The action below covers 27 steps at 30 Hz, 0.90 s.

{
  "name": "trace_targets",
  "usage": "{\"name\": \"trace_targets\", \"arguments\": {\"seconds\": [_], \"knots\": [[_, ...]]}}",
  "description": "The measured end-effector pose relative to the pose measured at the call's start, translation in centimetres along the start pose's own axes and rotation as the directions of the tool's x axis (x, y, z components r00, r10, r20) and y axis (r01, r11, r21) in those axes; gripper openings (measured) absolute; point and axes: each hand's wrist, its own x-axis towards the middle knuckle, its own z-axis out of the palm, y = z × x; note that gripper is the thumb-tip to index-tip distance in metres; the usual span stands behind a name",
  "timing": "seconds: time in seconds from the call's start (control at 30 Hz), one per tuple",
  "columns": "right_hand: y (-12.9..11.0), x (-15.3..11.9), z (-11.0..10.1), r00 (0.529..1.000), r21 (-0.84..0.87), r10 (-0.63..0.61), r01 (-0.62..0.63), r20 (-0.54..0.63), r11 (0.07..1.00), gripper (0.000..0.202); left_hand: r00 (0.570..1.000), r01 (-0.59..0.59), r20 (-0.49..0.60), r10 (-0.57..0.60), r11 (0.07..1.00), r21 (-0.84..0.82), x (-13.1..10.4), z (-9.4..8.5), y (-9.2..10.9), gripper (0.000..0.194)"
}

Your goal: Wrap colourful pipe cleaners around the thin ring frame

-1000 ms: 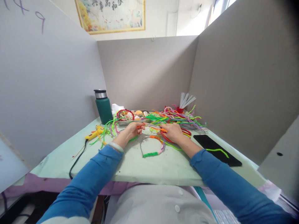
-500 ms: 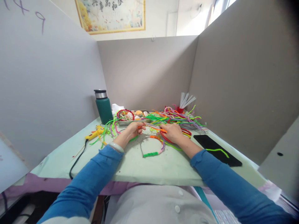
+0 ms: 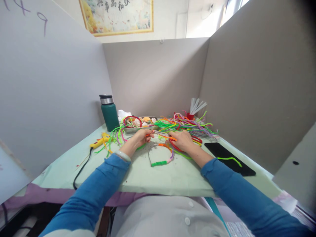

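My right hand is closed on the scissors, whose blades point left and whose orange handle shows at my fingers. Facing it, my left hand pinches a short orange-red pipe cleaner near the blade tips. Whether the blades touch it is too small to tell. On the table just below both hands lies a thin headband, partly wrapped in green, pink, purple and orange. A lime-green pipe cleaner runs out under my right forearm.
A metal tray of small decorations stands behind my hands, beside a heap of pipe cleaners. At left are a green bottle and a yellow glue gun with its cord. A red cup holds white sticks; a black slab lies right.
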Motion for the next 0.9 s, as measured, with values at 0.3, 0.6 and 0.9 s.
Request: {"name": "trace_targets", "arguments": {"seconds": [0.3, 0.6, 0.9], "knots": [[0.1, 0.1, 0.0, 1.000, -0.003, -0.014, 0.014, 0.007, 1.000, 0.057, 1.000, 0.004, -0.026, -0.004, 1.000, -0.006, -0.4, 0.4, 0.3, 0.007], [0.8, 0.4, 0.7, 0.983, -0.038, 0.142, -0.138, 0.119, 0.990, 0.056, 0.999, 0.042, -0.014, -0.042, 0.999, 0.016, -0.4, 0.2, 0.4, 0.005], [4.9, 0.8, 2.1, 0.971, 0.230, 0.106, -0.156, 0.216, 0.961, 0.067, 0.994, 0.013, -0.113, -0.008, 0.999, 0.042, -0.6, 0.4, 0.5, 0.002]]}}
